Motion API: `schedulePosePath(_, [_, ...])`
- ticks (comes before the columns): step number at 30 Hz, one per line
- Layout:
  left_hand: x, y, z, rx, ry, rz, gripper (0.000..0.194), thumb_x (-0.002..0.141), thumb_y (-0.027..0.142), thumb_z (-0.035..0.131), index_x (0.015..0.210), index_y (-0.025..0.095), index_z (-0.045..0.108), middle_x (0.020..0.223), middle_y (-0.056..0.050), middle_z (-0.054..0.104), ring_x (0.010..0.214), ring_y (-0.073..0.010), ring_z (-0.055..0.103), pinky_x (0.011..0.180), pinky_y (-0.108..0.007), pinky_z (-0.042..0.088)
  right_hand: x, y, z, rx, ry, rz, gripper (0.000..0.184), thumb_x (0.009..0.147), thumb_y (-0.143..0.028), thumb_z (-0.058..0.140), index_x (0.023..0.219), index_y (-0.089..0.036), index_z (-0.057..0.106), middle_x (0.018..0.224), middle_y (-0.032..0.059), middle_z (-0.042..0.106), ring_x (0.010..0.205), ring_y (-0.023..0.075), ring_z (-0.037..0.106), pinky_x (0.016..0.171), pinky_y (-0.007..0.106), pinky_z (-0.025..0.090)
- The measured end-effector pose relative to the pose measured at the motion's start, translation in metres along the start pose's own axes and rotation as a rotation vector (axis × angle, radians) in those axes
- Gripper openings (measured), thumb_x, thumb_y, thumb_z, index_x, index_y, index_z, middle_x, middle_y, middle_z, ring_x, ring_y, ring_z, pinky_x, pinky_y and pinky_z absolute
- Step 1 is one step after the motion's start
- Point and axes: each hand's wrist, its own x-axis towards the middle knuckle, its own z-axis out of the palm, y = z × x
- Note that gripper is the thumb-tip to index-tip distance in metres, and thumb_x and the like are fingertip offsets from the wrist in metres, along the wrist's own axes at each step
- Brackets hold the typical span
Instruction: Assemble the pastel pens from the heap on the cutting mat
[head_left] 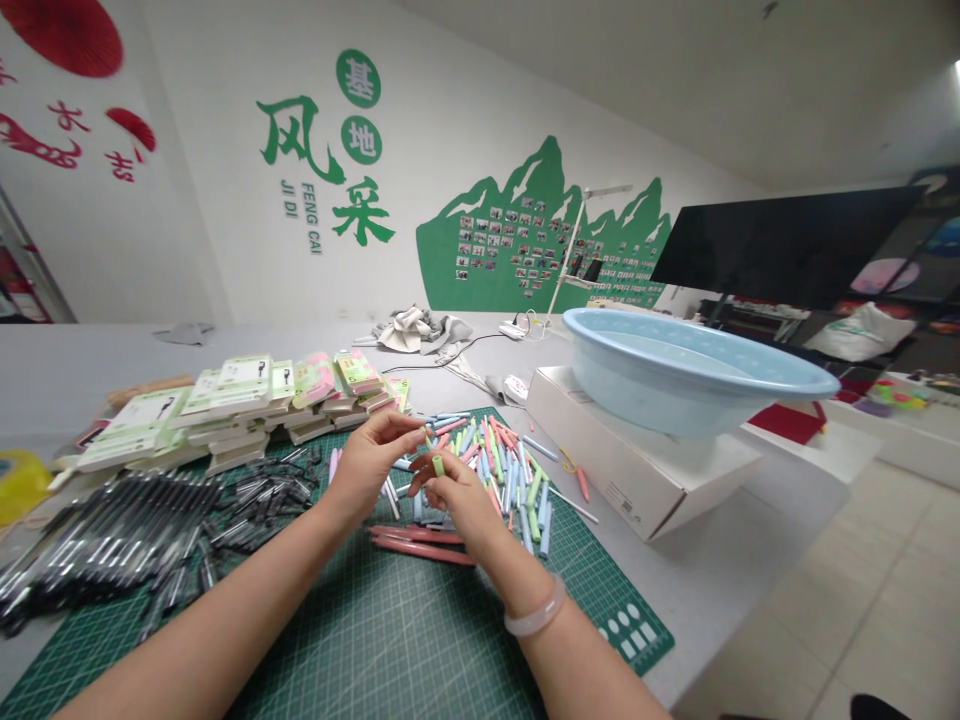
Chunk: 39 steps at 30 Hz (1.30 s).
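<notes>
My right hand (457,492) has its fingers closed round a short light green tube (439,464). Just left of it, my left hand (379,455) makes a pinch, thumb against fingertips; what sits in that pinch is too small to make out. Under and beyond both hands spreads a pile of short pink, blue, green and white tubes (512,470) on the green cutting mat (375,630). Long pink pens (420,547) lie side by side below my hands. A pale bracelet (536,608) circles my right wrist.
Many black clear pens (112,530) lie at the left, with small flat boxes (232,390) stacked behind. On the right, a light blue basin (697,370) rests on a white carton (630,465). Crumpled cloth (420,330), a cable and yellow tape (21,485) are also on the table.
</notes>
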Motion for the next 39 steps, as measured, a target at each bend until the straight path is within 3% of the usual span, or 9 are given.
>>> schedulePosePath(11, [-0.007,-0.004,0.006,0.065,-0.117,-0.002,0.018,0.070,0.029,0.069,0.080,0.016,0.063,0.075,-0.002,0.066,0.072,-0.0156,0.061,0.067,-0.026,0.046,0.002,0.002,-0.003,-0.096,0.043,-0.036,0.023,0.067,-0.010,0.043,0.082,-0.020,0.057,0.065,-0.0029,0.059,0.050,0.0100,0.040,0.047,0.020,0.031])
schedulePosePath(17, [-0.006,-0.020,0.005,0.071,-0.064,0.022,0.018,0.069,0.030,0.070,0.079,0.016,0.063,0.077,-0.002,0.065,0.076,-0.0160,0.061,0.072,-0.026,0.046,0.003,0.008,-0.010,-0.241,0.217,-0.148,0.015,0.070,-0.014,0.054,0.083,-0.021,0.055,0.074,-0.0024,0.058,0.059,0.0112,0.049,0.054,0.022,0.039])
schedulePosePath(31, [-0.007,-0.020,0.006,0.072,-0.073,-0.021,0.017,0.069,0.030,0.068,0.079,0.017,0.068,0.078,-0.002,0.066,0.076,-0.0160,0.058,0.069,-0.025,0.043,-0.001,-0.005,-0.013,-0.593,0.323,-0.331,0.014,0.071,-0.012,0.057,0.079,-0.022,0.062,0.080,0.0019,0.058,0.075,0.0173,0.052,0.064,0.027,0.039])
schedulePosePath(39, [-0.009,-0.014,0.004,0.256,-0.070,0.061,0.019,0.073,0.033,0.064,0.084,0.020,0.072,0.087,-0.004,0.070,0.086,-0.0210,0.061,0.075,-0.028,0.045,0.002,0.000,-0.015,-0.466,0.326,-0.259,0.012,0.072,-0.017,0.058,0.082,-0.022,0.063,0.077,0.0011,0.060,0.067,0.0155,0.053,0.059,0.026,0.041])
